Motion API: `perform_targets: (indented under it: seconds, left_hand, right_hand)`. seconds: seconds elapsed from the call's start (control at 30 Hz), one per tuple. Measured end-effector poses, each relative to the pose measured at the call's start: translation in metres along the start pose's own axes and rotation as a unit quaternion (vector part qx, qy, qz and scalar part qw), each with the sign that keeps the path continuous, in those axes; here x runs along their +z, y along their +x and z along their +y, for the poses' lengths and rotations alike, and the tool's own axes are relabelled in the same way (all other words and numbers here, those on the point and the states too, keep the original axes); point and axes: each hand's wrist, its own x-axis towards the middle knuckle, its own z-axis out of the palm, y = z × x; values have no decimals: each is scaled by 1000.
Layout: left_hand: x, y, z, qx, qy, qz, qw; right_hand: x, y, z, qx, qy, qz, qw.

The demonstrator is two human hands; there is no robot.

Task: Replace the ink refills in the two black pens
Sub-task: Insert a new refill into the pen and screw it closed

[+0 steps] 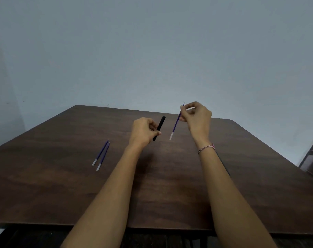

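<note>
Black pen barrel (159, 127) in left hand (143, 131), blue refill (176, 123) in right hand (198, 117), both held above the desk (62, 185).
Left hand's fingers curl round the barrel's lower half; barrel tilted, top end pointing away and right. Right hand pinches the refill near its tip, white tail hanging toward the desk. Refill and barrel near each other, not touching. Two more refills (100, 154) lie side by side on the desk, well left of the hands. Thin dark object (225, 167) shows beside the right forearm; can't tell what it is. Braided bracelet (206, 149) on right wrist.
</note>
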Motion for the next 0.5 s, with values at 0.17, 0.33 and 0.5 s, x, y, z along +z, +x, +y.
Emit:
perform_targets:
  seconds: [0.17,0.33,0.5]
  left_hand:
    - [-2,0,-2,8,-4,-11,1000]
    - [-1,0,-4,9,1,-10,1000]
    - [0,1,-4,13,6,-11,1000]
  right_hand:
    - [-2,0,-9,-36,114,88,989]
    - [-5,-1,-17,-58,184,138,972]
    - [-6,-2,-20,-58,214,149,964]
